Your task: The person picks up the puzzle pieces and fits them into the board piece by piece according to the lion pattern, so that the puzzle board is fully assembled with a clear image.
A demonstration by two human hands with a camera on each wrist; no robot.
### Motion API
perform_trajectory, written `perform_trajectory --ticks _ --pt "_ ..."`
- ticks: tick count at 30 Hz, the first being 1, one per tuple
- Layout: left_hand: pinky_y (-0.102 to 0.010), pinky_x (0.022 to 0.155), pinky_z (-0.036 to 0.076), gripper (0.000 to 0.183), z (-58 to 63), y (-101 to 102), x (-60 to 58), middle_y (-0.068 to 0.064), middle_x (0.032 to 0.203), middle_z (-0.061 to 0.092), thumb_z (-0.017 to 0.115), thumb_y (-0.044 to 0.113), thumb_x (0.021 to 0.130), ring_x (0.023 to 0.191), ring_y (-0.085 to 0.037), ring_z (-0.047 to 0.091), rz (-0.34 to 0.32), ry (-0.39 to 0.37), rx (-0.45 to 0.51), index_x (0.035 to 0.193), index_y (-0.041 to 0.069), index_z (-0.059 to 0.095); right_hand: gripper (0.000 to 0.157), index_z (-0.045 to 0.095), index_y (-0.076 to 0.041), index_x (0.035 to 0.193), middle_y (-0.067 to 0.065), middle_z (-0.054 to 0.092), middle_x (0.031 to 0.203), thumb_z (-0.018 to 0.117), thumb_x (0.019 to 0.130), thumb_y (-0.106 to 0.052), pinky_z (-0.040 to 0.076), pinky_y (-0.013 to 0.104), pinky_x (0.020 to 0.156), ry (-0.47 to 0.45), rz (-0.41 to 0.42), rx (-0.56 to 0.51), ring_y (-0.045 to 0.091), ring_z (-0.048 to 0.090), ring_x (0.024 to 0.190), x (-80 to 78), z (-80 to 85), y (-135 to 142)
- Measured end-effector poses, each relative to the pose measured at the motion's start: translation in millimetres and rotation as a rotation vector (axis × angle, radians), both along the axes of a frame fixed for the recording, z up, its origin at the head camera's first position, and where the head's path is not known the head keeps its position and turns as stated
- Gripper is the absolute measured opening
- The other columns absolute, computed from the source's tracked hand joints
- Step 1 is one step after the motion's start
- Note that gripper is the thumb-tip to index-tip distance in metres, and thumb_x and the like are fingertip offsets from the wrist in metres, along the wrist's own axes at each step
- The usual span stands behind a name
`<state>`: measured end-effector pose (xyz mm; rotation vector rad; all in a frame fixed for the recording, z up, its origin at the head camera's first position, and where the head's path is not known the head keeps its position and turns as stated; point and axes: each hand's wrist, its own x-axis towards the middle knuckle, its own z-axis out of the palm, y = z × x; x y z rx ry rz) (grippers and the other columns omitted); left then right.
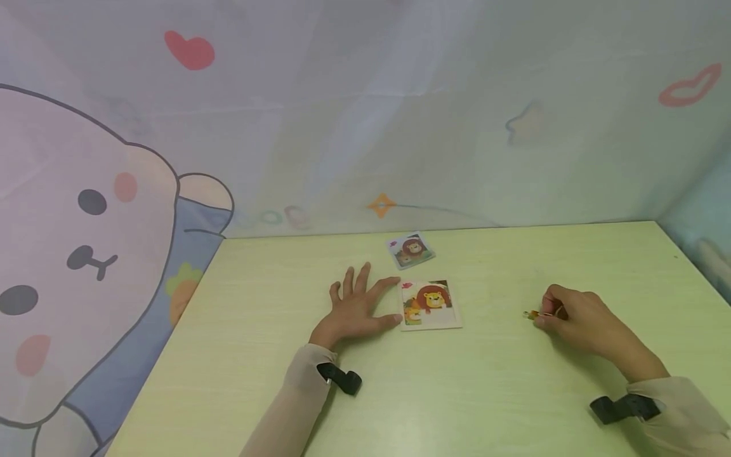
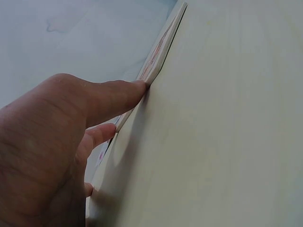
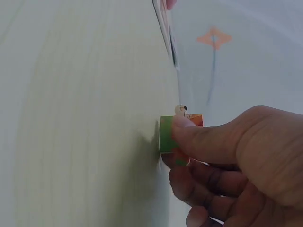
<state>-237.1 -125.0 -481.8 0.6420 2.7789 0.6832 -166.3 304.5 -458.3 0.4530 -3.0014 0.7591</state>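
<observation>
A square wooden jigsaw puzzle (image 1: pixel 436 317) with a lion picture lies flat on the table, its lower right part bare wood. My left hand (image 1: pixel 355 311) is spread beside it, thumb and index fingertip touching its left edge; the left wrist view shows the thumb (image 2: pixel 118 97) against that edge. Well to the right, my right hand (image 1: pixel 582 320) pinches a small puzzle piece (image 3: pixel 166 135), green with some orange, between thumb and fingers. Below the thumb shows another green and orange bit (image 3: pixel 182 160); whether it is a second piece I cannot tell.
A small lion picture card (image 1: pixel 412 251) lies behind the puzzle, near the table's back edge. The pale yellow-green table (image 1: pixel 485 393) meets a printed cloth backdrop (image 1: pixel 342 127) with a large cartoon bear at left. Each wrist wears a black camera mount (image 1: pixel 341 379).
</observation>
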Motion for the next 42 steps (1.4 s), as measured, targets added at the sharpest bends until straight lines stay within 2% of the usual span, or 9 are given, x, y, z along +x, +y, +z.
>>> perform_trajectory --ticks 3,7,13,17,24,34,42 --pt "-0.082 0.121 -0.003 0.079 4.2 1 1.4 -0.023 0.181 -0.001 0.063 0.065 0.095 0.165 -0.057 -0.011 -0.002 -0.003 0.006 0.165 0.041 0.037 0.020 0.063 -0.015 0.094 -0.008 0.065 0.084 0.082 0.096 -0.020 0.041 0.023 0.066 0.039 -0.002 -0.035 0.000 0.048 0.073 -3.8 1.3 -11" --pt "-0.081 0.122 -0.002 0.078 3.8 2 1.3 -0.022 0.182 0.000 0.062 0.065 0.095 0.165 -0.056 -0.010 0.003 0.000 -0.011 0.165 0.041 0.037 0.016 0.068 -0.017 0.095 -0.009 0.067 0.082 0.083 0.095 -0.022 0.045 0.023 0.068 0.070 0.010 -0.088 -0.002 0.053 0.073 -8.6 3.9 -28" --pt "-0.081 0.121 0.001 0.079 4.7 1 1.9 -0.023 0.181 0.002 0.061 0.068 0.094 0.165 -0.057 -0.006 -0.004 0.015 -0.002 0.164 0.041 0.037 0.016 0.070 -0.017 0.094 -0.008 0.070 0.082 0.085 0.093 -0.022 0.048 0.022 0.069 0.079 0.011 -0.178 -0.004 0.057 0.073 -15.0 1.8 -51" --pt "-0.082 0.121 0.000 0.079 4.2 0 1.8 -0.023 0.181 0.002 0.060 0.070 0.093 0.164 -0.058 -0.007 -0.010 0.013 0.014 0.164 0.043 0.036 0.016 0.071 -0.017 0.094 -0.007 0.070 0.081 0.085 0.094 -0.022 0.049 0.021 0.069 0.059 0.017 -0.231 -0.003 0.058 0.073 -18.3 -0.3 -65" --pt "-0.081 0.122 -0.001 0.078 8.9 2 3.8 -0.023 0.181 0.001 0.061 0.066 0.095 0.165 -0.057 -0.008 -0.007 0.008 -0.010 0.164 0.039 0.038 0.014 0.071 -0.014 0.095 -0.002 0.071 0.083 0.084 0.094 -0.019 0.050 0.021 0.069 -0.008 0.041 -0.327 0.000 0.061 0.072 -24.3 -4.8 -86" --pt "-0.081 0.122 0.000 0.078 9.1 3 4.0 -0.023 0.181 0.002 0.061 0.065 0.095 0.165 -0.057 -0.007 -0.004 0.003 -0.023 0.165 0.038 0.038 0.008 0.076 -0.012 0.099 -0.001 0.075 0.087 0.082 0.095 -0.017 0.051 0.021 0.072 -0.053 0.068 -0.363 0.005 0.064 0.076 -29.5 -2.0 -114" --pt "-0.082 0.121 -0.003 0.081 -1.1 -1 -0.5 -0.021 0.182 -0.001 0.059 0.073 0.093 0.165 -0.057 -0.010 -0.005 0.017 0.004 0.164 0.044 0.036 0.007 0.076 -0.015 0.096 -0.001 0.075 0.087 0.083 0.094 -0.017 0.045 0.022 0.067 -0.024 0.089 -0.350 0.005 0.057 0.070 -32.9 -5.7 -127"
